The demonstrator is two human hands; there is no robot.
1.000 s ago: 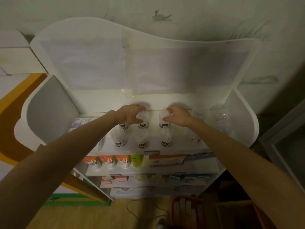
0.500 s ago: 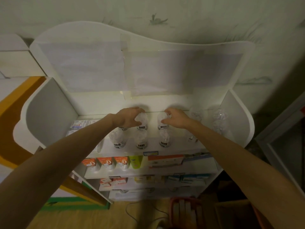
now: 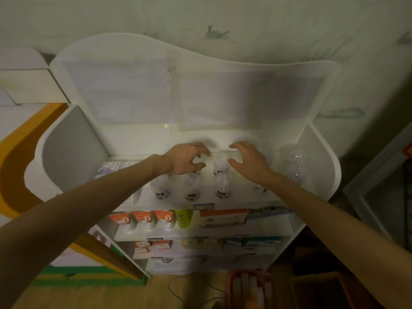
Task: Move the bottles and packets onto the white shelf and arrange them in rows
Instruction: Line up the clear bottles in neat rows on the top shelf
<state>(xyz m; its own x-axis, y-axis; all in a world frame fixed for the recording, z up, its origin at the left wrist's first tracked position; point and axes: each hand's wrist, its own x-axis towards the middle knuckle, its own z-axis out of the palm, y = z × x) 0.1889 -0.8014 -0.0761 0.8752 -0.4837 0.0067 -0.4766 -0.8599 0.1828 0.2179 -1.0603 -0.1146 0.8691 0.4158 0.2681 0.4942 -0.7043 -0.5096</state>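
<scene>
Clear plastic bottles with dark labels stand in two rows on the top board of the white shelf point(image 3: 240, 197). The front row point(image 3: 191, 189) shows three bottles. A back-row bottle point(image 3: 220, 163) stands between my hands. My left hand point(image 3: 185, 159) hovers over the back row with fingers curled and apart, holding nothing; it hides the bottles beneath it. My right hand point(image 3: 249, 161) is spread open just right of that bottle, not gripping it. More clear bottles point(image 3: 294, 161) stand at the far right. Flat packets point(image 3: 111, 167) lie at the shelf's left end.
Lower boards carry orange packets point(image 3: 142, 219), a green packet point(image 3: 184, 219) and flat boxes point(image 3: 223, 217). A red basket point(image 3: 249, 286) with white items sits on the floor below. The shelf has tall side panels and a high back panel. A cable lies on the wooden floor.
Both hands were closed on back-row bottles; they have let go and lifted slightly, fingers now spread. The bottles stay standing in the back row.
</scene>
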